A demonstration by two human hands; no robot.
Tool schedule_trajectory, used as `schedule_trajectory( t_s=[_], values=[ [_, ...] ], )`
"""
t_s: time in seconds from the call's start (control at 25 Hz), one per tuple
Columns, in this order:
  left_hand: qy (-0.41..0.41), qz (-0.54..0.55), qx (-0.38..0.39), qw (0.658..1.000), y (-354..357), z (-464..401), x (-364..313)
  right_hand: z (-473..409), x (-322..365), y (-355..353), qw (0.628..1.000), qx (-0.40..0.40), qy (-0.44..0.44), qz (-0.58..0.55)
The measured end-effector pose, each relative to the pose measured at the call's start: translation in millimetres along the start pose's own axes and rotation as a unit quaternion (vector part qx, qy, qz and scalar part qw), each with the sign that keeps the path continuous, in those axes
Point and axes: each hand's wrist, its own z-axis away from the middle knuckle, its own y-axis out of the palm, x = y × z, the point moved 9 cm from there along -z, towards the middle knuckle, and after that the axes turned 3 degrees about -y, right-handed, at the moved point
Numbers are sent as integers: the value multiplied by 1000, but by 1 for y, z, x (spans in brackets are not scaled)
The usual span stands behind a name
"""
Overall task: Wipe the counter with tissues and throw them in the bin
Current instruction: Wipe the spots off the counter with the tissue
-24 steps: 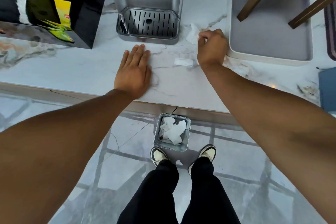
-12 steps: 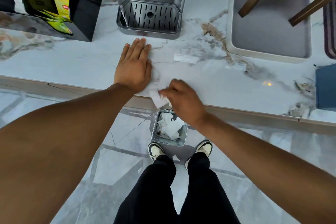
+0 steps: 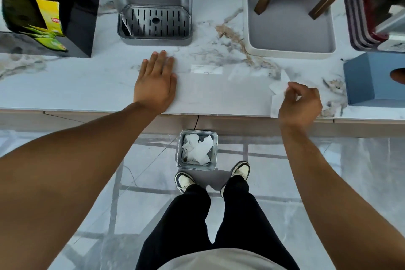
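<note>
My right hand is pinched on a white tissue over the right part of the marble counter, close to its front edge. My left hand lies flat and open on the counter near the middle. A small square metal bin stands on the floor below the counter edge, between the hands, with crumpled white tissues inside. The blue tissue box sits at the right edge of the counter, just right of my right hand.
A grey machine with a slotted drip tray stands at the back, a black box with yellow tea packets at the left, a grey tray with wooden legs on it at the back right. My shoes flank the bin.
My right hand went from the back of the counter down over the bin, then right to beside the tissue box, now holding a tissue. The left hand stayed flat in place.
</note>
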Motion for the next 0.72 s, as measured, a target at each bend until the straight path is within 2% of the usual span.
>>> schedule_trajectory(
  t_s=[0.12, 0.2, 0.48, 0.64, 0.72],
  values=[
    [13, -12, 10, 1000, 9, 6, -13, -19, -31, -8, 997, 3, 55, 52],
    [7, -12, 6, 1000, 11, 7, -12, -15, -31, -2, 996, 17, 49, 75],
    [4, -19, -9, 1000, 14, 7, -10, 69, 61, 54, 981, 110, -155, 28],
    [5, -31, 6, 999, 17, 6, -9, 127, 114, 90, 951, 208, -229, -25],
    [3, -29, 21, 999, 18, 6, -8, 153, 125, 98, 916, 277, -286, -51]
  ],
)
